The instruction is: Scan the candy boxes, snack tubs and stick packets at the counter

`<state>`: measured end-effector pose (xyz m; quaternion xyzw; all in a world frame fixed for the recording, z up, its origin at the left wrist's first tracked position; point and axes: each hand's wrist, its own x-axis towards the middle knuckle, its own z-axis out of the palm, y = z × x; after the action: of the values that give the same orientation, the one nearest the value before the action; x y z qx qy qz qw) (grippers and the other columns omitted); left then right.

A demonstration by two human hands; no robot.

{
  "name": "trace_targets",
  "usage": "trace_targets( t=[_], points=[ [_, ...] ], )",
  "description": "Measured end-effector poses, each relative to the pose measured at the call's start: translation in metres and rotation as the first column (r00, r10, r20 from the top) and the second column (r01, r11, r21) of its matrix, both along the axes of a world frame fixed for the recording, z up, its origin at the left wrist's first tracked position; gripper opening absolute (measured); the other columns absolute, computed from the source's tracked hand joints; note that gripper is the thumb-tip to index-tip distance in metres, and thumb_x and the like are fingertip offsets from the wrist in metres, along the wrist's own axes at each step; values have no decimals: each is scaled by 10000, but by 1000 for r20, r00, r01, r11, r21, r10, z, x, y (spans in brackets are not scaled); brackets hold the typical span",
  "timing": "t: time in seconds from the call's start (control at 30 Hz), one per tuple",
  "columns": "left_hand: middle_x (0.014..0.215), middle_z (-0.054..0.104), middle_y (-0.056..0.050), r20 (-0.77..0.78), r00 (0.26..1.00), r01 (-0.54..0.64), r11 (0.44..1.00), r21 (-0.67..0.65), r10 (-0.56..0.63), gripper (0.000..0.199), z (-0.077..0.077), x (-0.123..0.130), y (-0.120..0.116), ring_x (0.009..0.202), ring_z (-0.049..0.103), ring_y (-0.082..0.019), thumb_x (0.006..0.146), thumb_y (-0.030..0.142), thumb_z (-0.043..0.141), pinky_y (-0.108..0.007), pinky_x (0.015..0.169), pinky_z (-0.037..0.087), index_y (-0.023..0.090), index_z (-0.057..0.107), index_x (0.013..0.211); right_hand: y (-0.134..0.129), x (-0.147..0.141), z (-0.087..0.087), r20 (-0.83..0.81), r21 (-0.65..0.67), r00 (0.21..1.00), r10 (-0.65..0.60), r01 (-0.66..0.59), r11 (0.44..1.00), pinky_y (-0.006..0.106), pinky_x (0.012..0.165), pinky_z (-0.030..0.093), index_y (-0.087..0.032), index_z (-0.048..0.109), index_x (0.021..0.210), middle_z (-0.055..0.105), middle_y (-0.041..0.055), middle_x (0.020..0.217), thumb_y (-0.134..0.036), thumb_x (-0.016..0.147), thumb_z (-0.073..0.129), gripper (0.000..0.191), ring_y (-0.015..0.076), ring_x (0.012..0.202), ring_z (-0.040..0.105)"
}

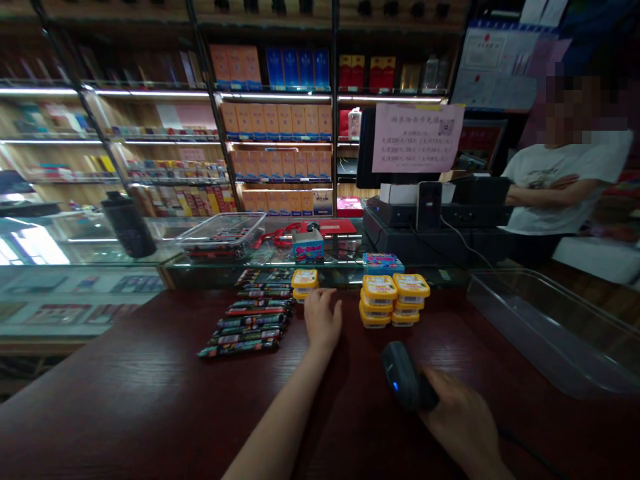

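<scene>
A black barcode scanner (403, 377) with a small blue light is gripped in my right hand (457, 413), above the dark red-brown tabletop. My left hand (323, 320) reaches forward beside a short stack of yellow-lidded tubs (305, 279). Its fingers are bent slightly, with the thumb apart; whether the fingertips touch the lower tub I cannot tell. To the right stand two taller stacks of the same yellow tubs (379, 300). Left of my left hand, several slim dark packets (250, 327) with colourful print lie in a column.
A clear plastic bin (545, 333) sits at the right. On the glass counter behind are a clear tray (220, 237) of packets, small blue boxes (383, 263), a dark bottle (129, 223) and a monitor with a pink notice (415, 137). A person (560, 180) stands with folded arms at right.
</scene>
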<state>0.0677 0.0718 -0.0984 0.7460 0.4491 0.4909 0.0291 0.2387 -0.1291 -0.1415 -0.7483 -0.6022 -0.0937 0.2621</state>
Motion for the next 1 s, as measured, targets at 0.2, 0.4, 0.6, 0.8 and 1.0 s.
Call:
trace_targets(
  t=[0.2,0.4,0.6,0.8,1.0],
  points=[
    [1118,528,-136,-144,948,-301,947,-110,285,365,24,-56,51,1087,495,-292,759,179,585,-443,939,398,194,603,1123,0,3,-2,7,-24,1000,14,-13,1000,265,646,437,-255,635,937,725,10,847,-193,771,499,223,179,731,666],
    [1006,603,-94,-277,957,-146,971,-192,89,283,20,-83,78,960,586,-215,793,118,489,-315,859,448,169,628,1035,-1,2,-2,0,-23,1000,1,-1,1000,276,675,439,-256,631,992,723,8,902,-191,762,500,272,185,779,666],
    [1203,575,-75,-340,940,-46,996,-75,18,201,33,-81,75,1020,580,-206,808,102,465,-295,872,435,196,611,908,0,1,0,-22,-44,1000,-1,0,999,276,648,438,-255,633,978,724,10,899,-203,755,494,268,184,769,664],
    [1025,649,-70,-257,959,-148,983,-104,117,163,34,-75,34,898,622,-211,850,193,490,-308,775,453,208,574,988,-1,2,-1,-15,-19,1000,-3,3,1000,287,668,453,-250,626,991,726,22,915,-230,772,469,270,194,785,668],
    [939,657,-45,108,994,37,971,-236,-12,90,-3,-63,-18,799,637,-168,844,219,509,-295,733,486,198,569,907,-4,-1,-1,26,-29,1000,0,1,1000,296,692,466,-247,623,1013,723,24,963,-220,761,466,298,199,825,667]
  ],
)
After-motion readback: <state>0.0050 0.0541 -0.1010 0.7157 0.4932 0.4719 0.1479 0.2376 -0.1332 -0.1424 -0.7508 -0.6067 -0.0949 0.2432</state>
